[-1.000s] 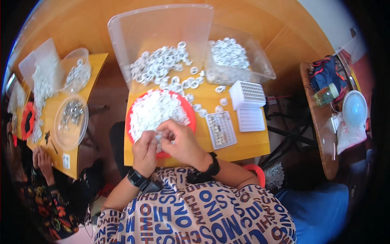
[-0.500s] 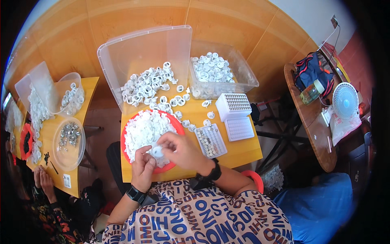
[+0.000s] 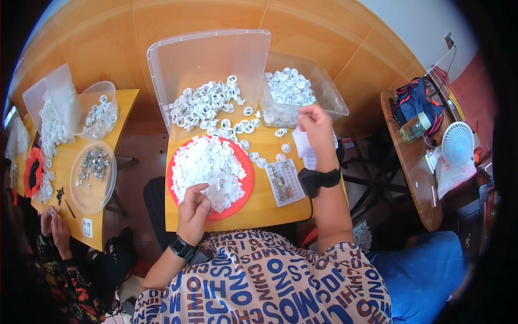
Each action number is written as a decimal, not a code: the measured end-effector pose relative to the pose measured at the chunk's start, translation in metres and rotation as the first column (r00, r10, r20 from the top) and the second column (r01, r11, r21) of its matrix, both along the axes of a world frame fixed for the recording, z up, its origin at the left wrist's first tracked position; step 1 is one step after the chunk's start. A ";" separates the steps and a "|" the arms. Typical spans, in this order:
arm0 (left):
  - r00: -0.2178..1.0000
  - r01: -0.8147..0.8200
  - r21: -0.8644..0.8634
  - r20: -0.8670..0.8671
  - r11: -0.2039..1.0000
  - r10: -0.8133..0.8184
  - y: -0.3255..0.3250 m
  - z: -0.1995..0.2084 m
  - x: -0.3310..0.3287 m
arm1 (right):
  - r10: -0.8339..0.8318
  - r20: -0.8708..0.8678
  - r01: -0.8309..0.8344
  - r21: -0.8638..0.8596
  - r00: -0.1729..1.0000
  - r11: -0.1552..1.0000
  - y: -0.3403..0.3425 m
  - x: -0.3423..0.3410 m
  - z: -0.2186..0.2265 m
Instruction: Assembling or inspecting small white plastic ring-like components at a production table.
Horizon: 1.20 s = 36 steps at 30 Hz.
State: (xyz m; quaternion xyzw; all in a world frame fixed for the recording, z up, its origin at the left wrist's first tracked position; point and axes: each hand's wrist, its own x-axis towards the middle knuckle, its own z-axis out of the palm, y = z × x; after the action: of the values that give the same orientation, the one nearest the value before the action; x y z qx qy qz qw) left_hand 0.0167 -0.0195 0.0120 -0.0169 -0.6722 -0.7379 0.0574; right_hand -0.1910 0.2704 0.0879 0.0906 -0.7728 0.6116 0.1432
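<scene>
My left hand [image 3: 192, 215] is over the near edge of a red round tray [image 3: 249, 183]. Its fingers are half curled, with thumb and forefinger apart and nothing visible between them. A heap of small white plastic pieces [image 3: 208, 167] fills that tray. My right hand [image 3: 317, 127] is raised at the front right of a clear plastic bin [image 3: 337, 102], its fingers bent together; whatever they may hold is hidden. Inside the bin lie many round white plastic parts [image 3: 288, 86]. Below my right wrist, a white compartment tray [image 3: 285, 182] holds small round metallic pieces.
More round white parts [image 3: 202, 105] spill from a tipped clear bin [image 3: 210, 48] across the table. White stacked trays [image 3: 305, 148] are partly behind my right arm. At left, a co-worker's hands [image 3: 55, 229] are beside a clear bowl [image 3: 93, 200] of metal pieces. A fan [image 3: 457, 143] stands at right.
My right hand has left my left hand and swung far and right to the bin. The pale piece held between both hands no longer shows. My view has shifted slightly.
</scene>
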 end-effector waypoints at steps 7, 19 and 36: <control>0.999 0.016 -0.040 0.040 0.999 -0.015 0.000 0.001 0.001 | -0.043 -0.058 0.072 0.842 0.997 0.534 -0.005 -0.001 -0.043; 0.995 0.047 0.007 0.092 0.999 -0.048 0.000 0.002 0.003 | -0.075 -0.001 0.039 0.859 0.997 0.510 0.006 0.000 -0.083; 0.985 0.098 0.087 0.135 0.991 -0.109 -0.010 -0.005 0.006 | 0.012 0.045 -0.044 0.833 0.999 0.552 -0.019 -0.001 -0.085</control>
State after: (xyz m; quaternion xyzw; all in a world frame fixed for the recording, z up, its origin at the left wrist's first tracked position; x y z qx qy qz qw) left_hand 0.0225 -0.0290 0.0070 0.0021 -0.6427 -0.7657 -0.0272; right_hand -0.1919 0.2511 0.0030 0.1493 -0.9710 0.1770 0.0601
